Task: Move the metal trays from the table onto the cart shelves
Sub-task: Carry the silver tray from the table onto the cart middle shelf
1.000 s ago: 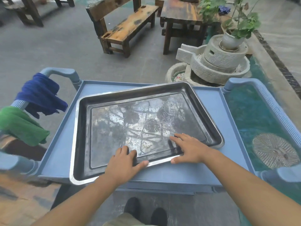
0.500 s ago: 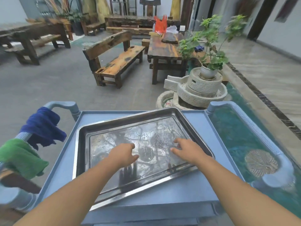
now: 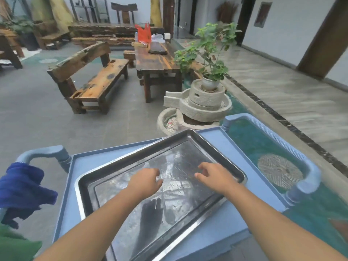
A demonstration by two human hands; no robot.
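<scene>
1. The rectangular shiny metal tray with a raised rim [image 3: 178,187] lies on the top shelf of the blue-grey plastic cart [image 3: 84,166]. It is turned at an angle to the shelf, and its far corner reaches the shelf's far rim.
2. Our left hand [image 3: 145,182] hovers over the middle of the tray with its fingers loosely curled, holding nothing. Its dark reflection shows on the metal below it.
3. Our right hand [image 3: 214,176] is over the tray's right part, near the right rim, fingers likewise relaxed and holding nothing.
4. Bare shelf shows on the tray's left and far right. The tray's near end runs out of view at the bottom.
5. A curved handle [image 3: 45,152] rises on the cart's left, with a dark blue cloth [image 3: 22,189] and a green cloth [image 3: 15,247] draped along that side. A matching right handle [image 3: 308,178] stands over a teal surface [image 3: 259,140].
6. Just beyond the cart's far edge sits a grey stone millstone [image 3: 205,104] carrying a leafy potted plant [image 3: 209,53].
7. Farther off stand a long dark wooden bench [image 3: 156,61] with a red plastic bag [image 3: 144,33] on it and a backed wooden seat [image 3: 94,80]. Open grey floor [image 3: 37,119] lies to the left.
</scene>
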